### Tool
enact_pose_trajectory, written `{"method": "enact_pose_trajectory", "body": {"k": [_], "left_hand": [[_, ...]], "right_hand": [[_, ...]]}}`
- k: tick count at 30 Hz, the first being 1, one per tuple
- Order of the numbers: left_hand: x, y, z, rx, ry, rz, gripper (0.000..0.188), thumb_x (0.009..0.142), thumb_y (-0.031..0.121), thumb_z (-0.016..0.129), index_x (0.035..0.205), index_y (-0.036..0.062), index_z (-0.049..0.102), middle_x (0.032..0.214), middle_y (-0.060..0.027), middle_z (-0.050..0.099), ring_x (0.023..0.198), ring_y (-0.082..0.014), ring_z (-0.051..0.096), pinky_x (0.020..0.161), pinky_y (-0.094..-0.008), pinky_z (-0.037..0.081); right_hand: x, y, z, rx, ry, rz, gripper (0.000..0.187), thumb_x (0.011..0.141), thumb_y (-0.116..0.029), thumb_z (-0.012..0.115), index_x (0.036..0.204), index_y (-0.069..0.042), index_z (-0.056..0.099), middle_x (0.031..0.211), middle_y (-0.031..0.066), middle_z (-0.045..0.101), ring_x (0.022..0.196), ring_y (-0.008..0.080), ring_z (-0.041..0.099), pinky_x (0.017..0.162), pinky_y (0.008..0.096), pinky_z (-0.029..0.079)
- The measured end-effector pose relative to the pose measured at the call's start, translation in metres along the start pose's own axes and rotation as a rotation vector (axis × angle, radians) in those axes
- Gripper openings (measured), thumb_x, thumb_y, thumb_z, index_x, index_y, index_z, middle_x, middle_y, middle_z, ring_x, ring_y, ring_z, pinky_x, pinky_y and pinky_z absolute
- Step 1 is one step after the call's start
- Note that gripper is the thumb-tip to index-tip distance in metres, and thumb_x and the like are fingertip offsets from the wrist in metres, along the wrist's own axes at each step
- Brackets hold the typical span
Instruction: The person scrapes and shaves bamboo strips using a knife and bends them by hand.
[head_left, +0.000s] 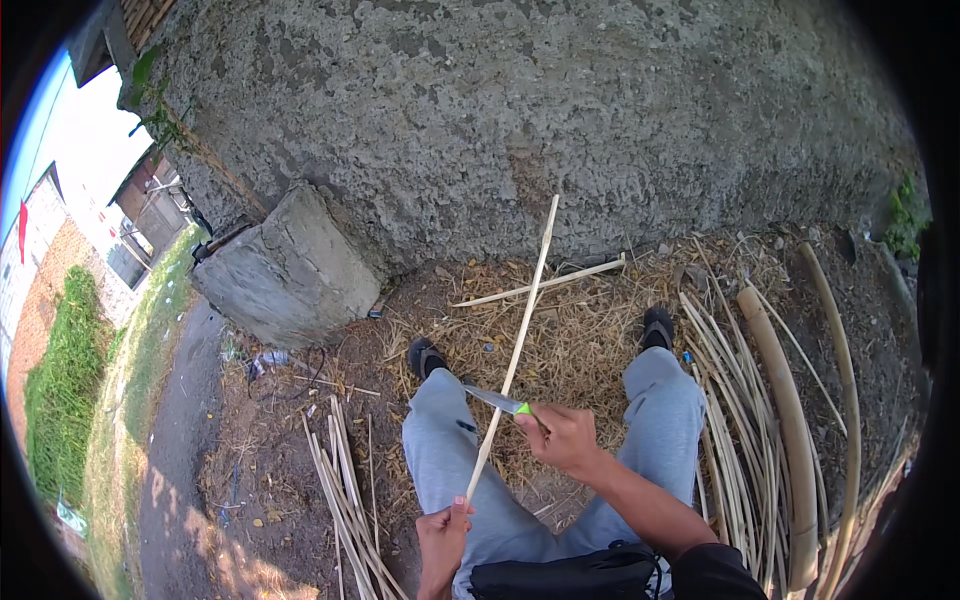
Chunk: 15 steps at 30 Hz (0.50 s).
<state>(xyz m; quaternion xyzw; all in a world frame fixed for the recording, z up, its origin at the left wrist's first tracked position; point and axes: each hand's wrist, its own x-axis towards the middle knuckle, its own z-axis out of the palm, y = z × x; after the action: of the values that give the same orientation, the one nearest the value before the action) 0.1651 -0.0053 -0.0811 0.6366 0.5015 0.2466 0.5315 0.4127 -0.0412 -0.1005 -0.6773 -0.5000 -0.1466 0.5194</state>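
Observation:
A long pale bamboo strip (pixel 521 335) slants up and away between my knees. Closed around its near end is my left hand (pixel 443 533), over my left thigh. My right hand (pixel 563 437) grips a knife (pixel 497 400) by its handle, which shows bright green near the blade. The blade points left and crosses the strip above my left hand; whether its edge bites into the strip I cannot tell. Pale shavings (pixel 560 350) cover the ground around my feet. Beyond them another bamboo strip (pixel 590 281) lies at an angle.
To my right lie many split strips (pixel 735 430), a thick bamboo piece (pixel 785 440) and a long curved pole (pixel 845 370). Another bundle of strips (pixel 345 490) rests at my left. A rough wall (pixel 560 110) rises ahead, with a concrete block (pixel 290 270) at its left and a path (pixel 180 400) beyond.

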Motion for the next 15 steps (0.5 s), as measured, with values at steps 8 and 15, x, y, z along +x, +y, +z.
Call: {"method": "enact_pose_trajectory", "body": {"k": [8,15], "left_hand": [[-0.017,-0.037,-0.01,0.004,-0.073,-0.117,0.046,0.098,0.036,0.061,0.077,-0.0027,0.074,0.055,0.0004,0.056,0.05,-0.0033,0.045,0.047,-0.0224,0.033],[0.002,0.0,-0.007,-0.23,-0.109,-0.185,0.047,0.099,0.037,0.059,0.08,-0.0043,0.07,0.053,0.0028,0.049,0.046,-0.0016,0.037,0.043,-0.0217,0.025]], "right_hand": [[0.009,0.017,-0.02,-0.051,-0.036,0.009,0.022,0.087,-0.028,0.071,0.088,-0.006,0.072,0.063,0.0059,0.065,0.045,0.0222,0.059,0.039,0.035,0.043],[-0.015,-0.016,-0.01,0.058,-0.199,-0.154,0.025,0.086,-0.033,0.072,0.089,-0.008,0.07,0.058,0.0027,0.06,0.041,0.0193,0.055,0.035,0.0336,0.039]]}}
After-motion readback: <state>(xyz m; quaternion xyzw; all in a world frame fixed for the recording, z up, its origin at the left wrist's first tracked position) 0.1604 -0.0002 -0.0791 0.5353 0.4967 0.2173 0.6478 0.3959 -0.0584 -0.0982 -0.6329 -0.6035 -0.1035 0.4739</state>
